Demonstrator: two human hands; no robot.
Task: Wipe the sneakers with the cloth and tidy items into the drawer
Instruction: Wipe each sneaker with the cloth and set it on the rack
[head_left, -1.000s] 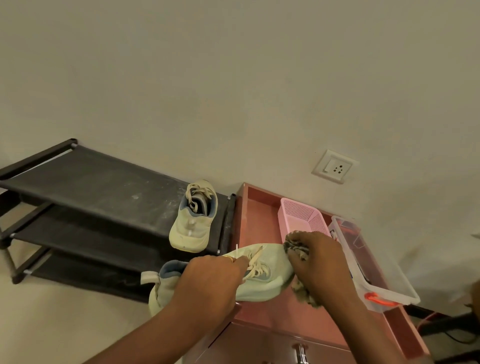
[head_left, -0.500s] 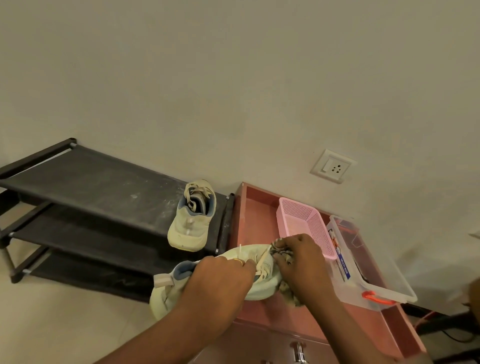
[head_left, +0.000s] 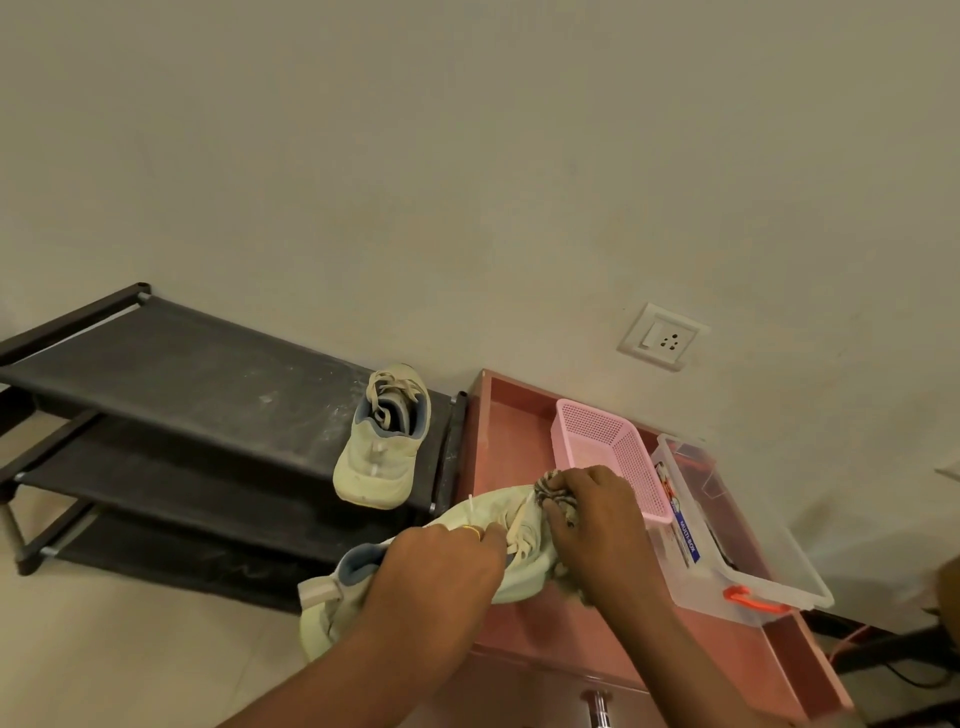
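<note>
Firstly, every place below is told from the open pink drawer (head_left: 524, 415).

Shoe rack (head_left: 171, 384): black, standing left of the drawer and touching its left edge; the shelves look dusty.

Second sneaker (head_left: 382, 441): pale, on the top shelf of the rack, just left of the drawer, heel toward the person. I think it is parked there so that it is out of the way; I cannot tell if it is wiped.

Held sneaker (head_left: 467, 519): it lies across the front left corner of the drawer, heel outside, toe over the drawer floor.

Left hand (head_left: 441, 561): fingers curled and pressed on the upper near the laces, probably to keep the shoe from sliding.

Cloth (head_left: 558, 493): bunched, dark and light pattern, over the toe area.

Right hand (head_left: 597, 514): fingers closed around the cloth, pushing it on the shoe.

Pink basket (head_left: 608, 457): inside the drawer, at the back.

Clear box (head_left: 748, 571): inside the drawer, at its right side, touching the basket.

Stage: the wiping seems in progress; the tidying is not finished.
</note>
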